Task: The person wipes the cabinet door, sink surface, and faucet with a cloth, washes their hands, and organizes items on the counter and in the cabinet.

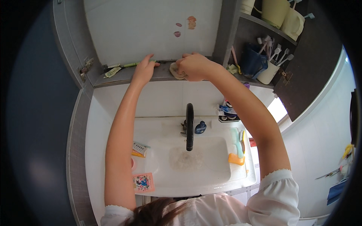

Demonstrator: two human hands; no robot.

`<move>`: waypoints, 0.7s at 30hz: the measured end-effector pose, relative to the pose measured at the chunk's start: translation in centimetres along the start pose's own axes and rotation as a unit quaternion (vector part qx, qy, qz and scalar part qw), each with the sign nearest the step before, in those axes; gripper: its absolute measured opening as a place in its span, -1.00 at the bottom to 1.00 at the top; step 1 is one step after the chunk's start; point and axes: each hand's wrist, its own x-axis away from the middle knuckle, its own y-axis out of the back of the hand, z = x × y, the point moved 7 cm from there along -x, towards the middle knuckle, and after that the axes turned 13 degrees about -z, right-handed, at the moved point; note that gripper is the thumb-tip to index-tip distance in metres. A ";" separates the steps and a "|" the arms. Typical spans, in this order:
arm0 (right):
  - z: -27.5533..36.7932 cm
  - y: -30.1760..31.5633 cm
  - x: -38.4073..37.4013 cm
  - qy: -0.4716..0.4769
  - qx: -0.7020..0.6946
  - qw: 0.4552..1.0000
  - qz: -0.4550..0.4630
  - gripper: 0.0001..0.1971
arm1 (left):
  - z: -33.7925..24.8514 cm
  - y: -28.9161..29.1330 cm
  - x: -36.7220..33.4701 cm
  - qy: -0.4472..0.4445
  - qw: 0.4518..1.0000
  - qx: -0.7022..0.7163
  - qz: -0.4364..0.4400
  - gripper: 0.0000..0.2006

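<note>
R hand is clenched on a wadded greyish-beige cloth, pressed to the grey shelf of the wall cabinet, abt mid-width. L hand is just to its left, fingers spread over the end of a thin green stick at the back of the shelf; can't tell from here if it's gripped or only touched. A small pale packet lies L of that, nr the hinge. On the R side compt: dark blue cup & white cup, both w/ toothbrushes etc.; yellowish mugs one level up. Down below, b/w the person's forearms, a black faucet arches over the white sink, w/ a small blue bottle beside it. Pink patterned box on the sink's L edge, orange item on its R. Cabinet door far R hangs open.
</note>
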 end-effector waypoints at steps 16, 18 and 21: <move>-0.4 0.4 2.5 0.009 0.037 0.999 0.034 -0.84 | 0.3 -0.3 -0.1 0.016 0.999 0.041 0.000 -0.55; -0.1 0.0 0.4 0.006 0.049 0.998 0.047 -0.85 | -0.1 -0.1 -0.2 0.016 0.998 0.064 0.002 -0.55; 0.9 -1.3 -3.4 -0.025 0.013 0.999 0.016 -0.88 | 0.2 -1.4 -0.7 0.001 0.999 0.053 -0.008 -0.55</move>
